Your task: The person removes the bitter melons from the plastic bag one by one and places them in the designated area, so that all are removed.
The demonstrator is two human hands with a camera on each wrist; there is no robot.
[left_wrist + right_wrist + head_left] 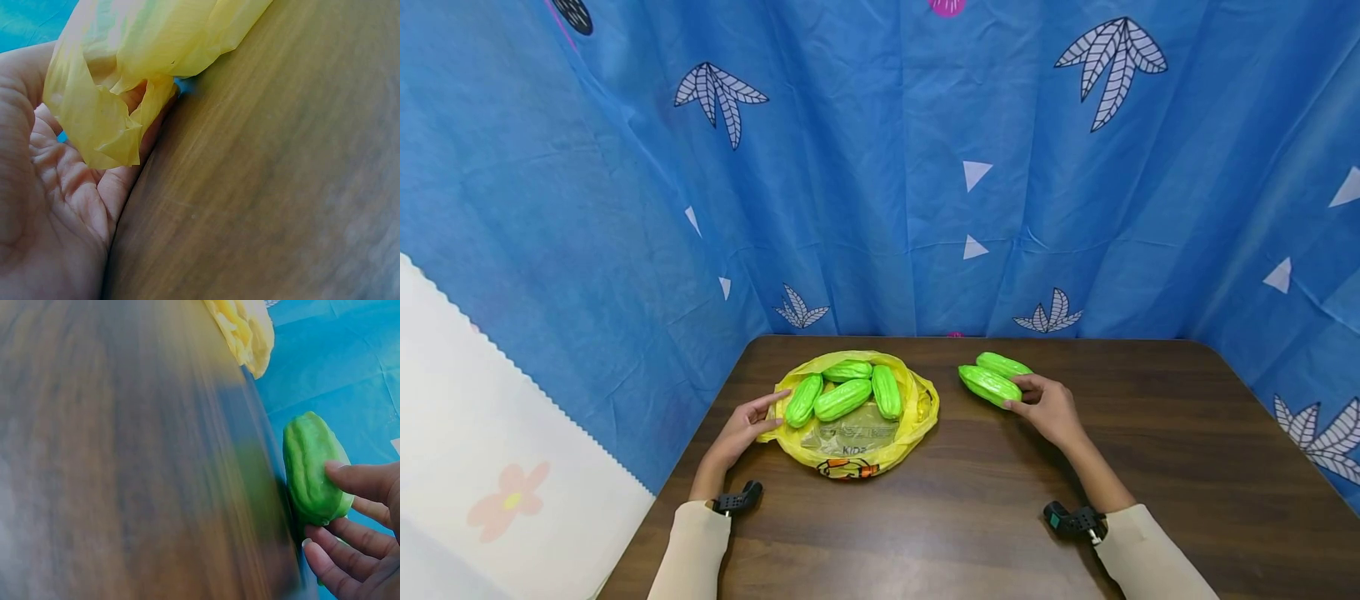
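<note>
A yellow plastic bag (pixel 917 433) lies with its mouth spread on the table, several ridged green gourds (pixel 842 401) in its opening. My left hand (pixel 743 427) is at the bag's left rim, index finger over the edge. In the left wrist view, the bag's loose yellow plastic (pixel 103 125) runs between thumb and fingers. To the right of the bag, my right hand (pixel 1051 407) holds one end of a green gourd (pixel 989 384), thumb (pixel 356 478) on its side and fingers around its end. A second gourd (pixel 1002 363) lies just behind it, partly hidden.
The brown wooden table (pixel 970 517) has rounded far corners. A blue patterned curtain (pixel 865 167) hangs right behind its far edge and along both sides. White cloth (pixel 490 433) hangs at the left. Each wrist carries a black camera (pixel 741 497).
</note>
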